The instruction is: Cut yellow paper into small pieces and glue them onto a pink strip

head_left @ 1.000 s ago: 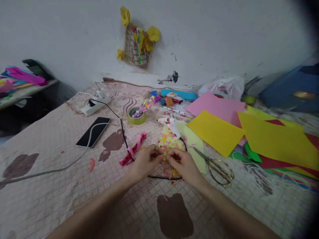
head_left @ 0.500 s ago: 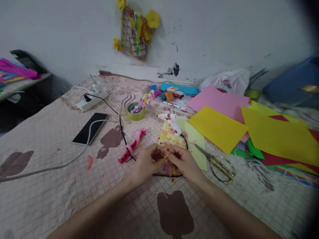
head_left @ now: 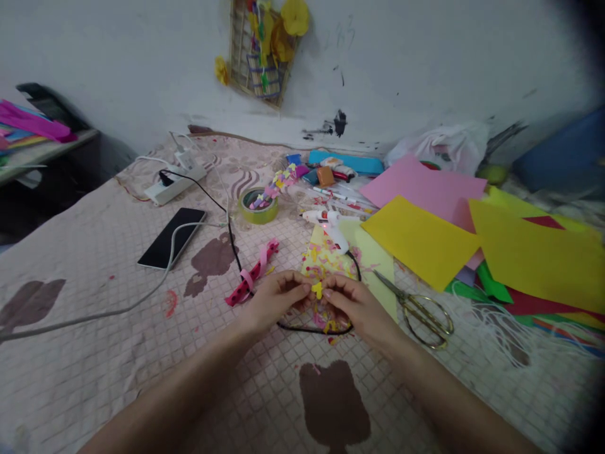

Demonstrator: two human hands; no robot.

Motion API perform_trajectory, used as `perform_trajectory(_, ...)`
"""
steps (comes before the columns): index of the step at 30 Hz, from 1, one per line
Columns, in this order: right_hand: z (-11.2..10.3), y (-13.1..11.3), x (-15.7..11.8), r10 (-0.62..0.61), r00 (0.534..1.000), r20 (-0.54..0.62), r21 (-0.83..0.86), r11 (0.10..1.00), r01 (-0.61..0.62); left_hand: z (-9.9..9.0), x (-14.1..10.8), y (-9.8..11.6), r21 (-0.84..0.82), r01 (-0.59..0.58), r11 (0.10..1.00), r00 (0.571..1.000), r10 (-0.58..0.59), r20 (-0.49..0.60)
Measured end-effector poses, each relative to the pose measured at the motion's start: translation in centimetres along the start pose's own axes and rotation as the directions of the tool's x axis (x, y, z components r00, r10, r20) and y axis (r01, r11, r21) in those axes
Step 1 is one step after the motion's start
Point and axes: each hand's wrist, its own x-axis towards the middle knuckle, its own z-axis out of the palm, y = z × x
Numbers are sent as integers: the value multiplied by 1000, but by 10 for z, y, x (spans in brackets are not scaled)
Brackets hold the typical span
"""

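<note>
Faintly, in the head view, pencil-like writing (head_left: 347, 33) shows high on the wall at twelve o'clock, its last character perhaps a 3, the rest too weak to read. At the centre, the left hand (head_left: 278, 299) and the right hand (head_left: 362, 309) are pinched narrow, fingertips almost meeting, holding a small yellow piece (head_left: 317, 289) between them. The patterned cloth (head_left: 155, 378) spreads out from six to nine o'clock, its far-left edge slanting away towards ten; a black cord (head_left: 309, 328) crosses close under the hands. Scissors (head_left: 420, 313) lie just past three o'clock, tips towards the right hand, and yellow sheets (head_left: 420, 243) crowd the side at two. The white glue gun (head_left: 333, 233) lies at twelve, just beyond the paper scraps (head_left: 326, 249). At eleven, a decorated stick (head_left: 278, 185) leans at the tape roll (head_left: 259, 214); whether its end sits inside the ring I cannot tell. A white plastic bag (head_left: 454, 142) slumps at one o'clock, something red and green showing near its mouth.
</note>
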Motion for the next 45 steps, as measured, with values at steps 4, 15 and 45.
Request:
perform_trajectory(4, 3, -4, -1, 2, 999, -43, -21, 1000, -3, 1, -1, 1, 161, -96, 982, 994, 103, -32)
perform_trajectory(15, 8, -7, -4, -124, 990, -60, -232, 967, 107, 6, -9, 4, 444, -209, 871, 965, 256, -48)
perform_trajectory(45, -5, 3, -35, -384, 920, -75, -630, 734, 255, -68, -30, 31, 881, -57, 469, 782, 570, -253)
